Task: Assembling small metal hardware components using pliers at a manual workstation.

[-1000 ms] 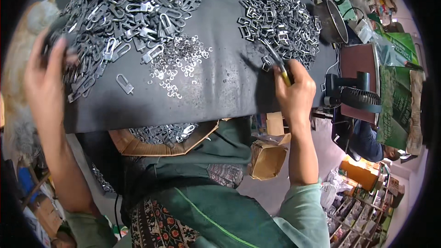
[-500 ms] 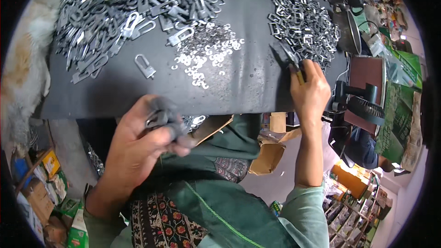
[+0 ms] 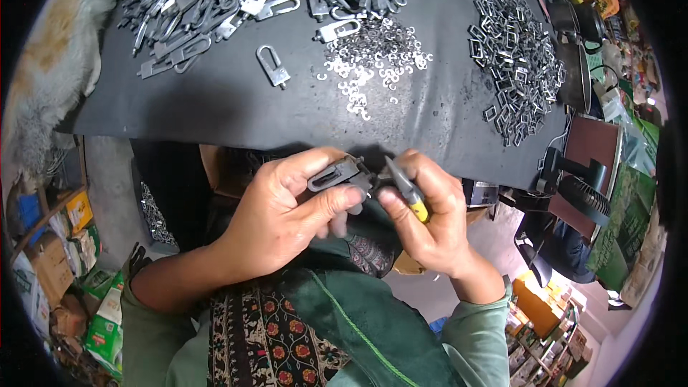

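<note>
The left hand (image 3: pixel 276 226) pinches a few dark, looped metal clips (image 3: pixel 335 173) by the black table's (image 3: pixel 236 115) near edge, and just beside them the right hand (image 3: pixel 437 218) curls snugly around a yellow-handled tool (image 3: pixel 408 192), tip toward the table.

Dk looped metal clip (image 3: pixel 335 175), tilted, yellow-handled pliers (image 3: pixel 410 194) just R, tip up

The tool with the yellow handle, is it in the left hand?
No, the right hand holds the tool; the left hand grips metal pieces.
</note>
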Demonstrator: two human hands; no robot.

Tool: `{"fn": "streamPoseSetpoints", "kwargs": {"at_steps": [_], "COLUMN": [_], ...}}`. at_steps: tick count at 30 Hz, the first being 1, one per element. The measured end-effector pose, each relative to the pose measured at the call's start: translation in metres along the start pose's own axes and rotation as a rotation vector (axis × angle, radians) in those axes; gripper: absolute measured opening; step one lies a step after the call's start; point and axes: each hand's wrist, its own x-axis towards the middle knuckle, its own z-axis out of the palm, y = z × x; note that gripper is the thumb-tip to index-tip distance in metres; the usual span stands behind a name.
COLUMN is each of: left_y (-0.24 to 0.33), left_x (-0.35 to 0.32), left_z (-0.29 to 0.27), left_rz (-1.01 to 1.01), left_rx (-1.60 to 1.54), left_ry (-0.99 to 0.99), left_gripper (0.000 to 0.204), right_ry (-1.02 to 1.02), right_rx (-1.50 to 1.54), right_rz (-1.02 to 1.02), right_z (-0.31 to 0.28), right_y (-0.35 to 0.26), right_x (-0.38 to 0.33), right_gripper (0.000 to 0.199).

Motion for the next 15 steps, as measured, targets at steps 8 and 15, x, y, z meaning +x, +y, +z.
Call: {"fn": "streamPoseSetpoints", "kwargs": {"at_steps": [8,15], "left_y": [-0.005,-0.018], "left_x": [-0.007,-0.007], "left_z": [-0.008,-0.012], "left_rz": [0.059,0.484], "left_rx": [0.074,0.619], "left_ry": [-0.051,0.013], "left_gripper": [0.011,0.014], "right_ry": [-0.2,-0.413], "right_rx": [-0.064,-0.088], "right_rz": [-0.039,0.003], "right_z": [-0.009,-0.009], "right_y": [-0.001,-0.008], "right_x": [0.008,0.01], "right_gripper": [0.012,0.016]}}
